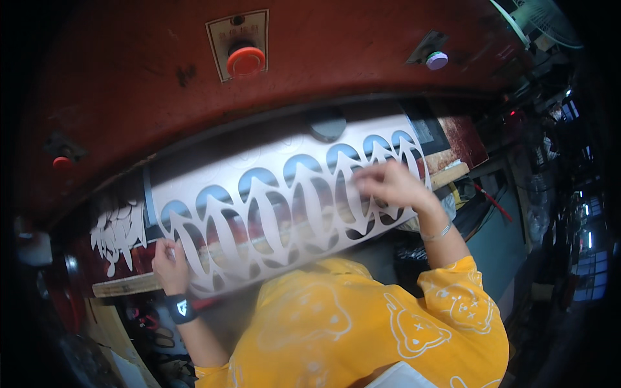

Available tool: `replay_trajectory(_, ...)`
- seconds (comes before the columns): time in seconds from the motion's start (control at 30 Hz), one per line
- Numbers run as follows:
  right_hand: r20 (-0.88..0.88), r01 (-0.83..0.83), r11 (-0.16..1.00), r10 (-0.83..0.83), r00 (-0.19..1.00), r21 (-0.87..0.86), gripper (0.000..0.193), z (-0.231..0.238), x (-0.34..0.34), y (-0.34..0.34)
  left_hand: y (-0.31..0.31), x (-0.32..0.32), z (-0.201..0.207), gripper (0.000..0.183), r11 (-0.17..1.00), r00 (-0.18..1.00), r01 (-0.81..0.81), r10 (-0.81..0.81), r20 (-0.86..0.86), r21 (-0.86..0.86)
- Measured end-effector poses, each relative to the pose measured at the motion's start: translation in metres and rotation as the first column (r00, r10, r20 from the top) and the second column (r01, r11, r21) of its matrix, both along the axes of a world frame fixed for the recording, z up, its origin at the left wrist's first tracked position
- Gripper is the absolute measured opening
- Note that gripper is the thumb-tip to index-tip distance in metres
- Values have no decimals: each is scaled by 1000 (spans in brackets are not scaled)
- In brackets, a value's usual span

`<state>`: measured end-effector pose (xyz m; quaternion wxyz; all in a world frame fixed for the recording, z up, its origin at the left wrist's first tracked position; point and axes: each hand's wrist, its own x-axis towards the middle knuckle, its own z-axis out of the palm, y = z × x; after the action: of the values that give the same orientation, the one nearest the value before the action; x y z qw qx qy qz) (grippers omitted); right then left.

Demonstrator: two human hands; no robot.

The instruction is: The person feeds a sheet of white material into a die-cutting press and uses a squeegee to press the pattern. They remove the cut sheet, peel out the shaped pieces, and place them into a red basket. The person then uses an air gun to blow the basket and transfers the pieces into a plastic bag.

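Note:
A wide white sheet (284,223) with a row of long cut-out openings lies in front of me, its near part bending down over the edge toward my body. My left hand (171,266) is at its left edge, fingers closed on the sheet's margin. Over the right part of the sheet is my right hand (391,184), its fingers bent and smeared by motion. Whether it grips the sheet there cannot be made out. A dark grey roundish piece (328,126) sits at the far side of the sheet, under the machine's edge.
A red machine body (149,71) spans the far side, with a large red push button (246,61), a pale button (437,60) and a smaller red button (63,163). White cut pieces (119,233) are heaped at left. A wooden strip (126,285) edges the bed.

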<state>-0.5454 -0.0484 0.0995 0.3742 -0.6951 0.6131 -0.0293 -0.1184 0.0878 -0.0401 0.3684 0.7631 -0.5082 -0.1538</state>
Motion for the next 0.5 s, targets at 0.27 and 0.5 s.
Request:
replay_trajectory(0.27,-135,-98,766,16,991,-635,58,-34,85,-98,0,3,2,20,998,994,5,2,-106,69)
replay_trajectory(0.5,423,246,819,-5,906,-519,43,-22,40,-108,6,1,2,16,993,979,-5,29,-203,117)
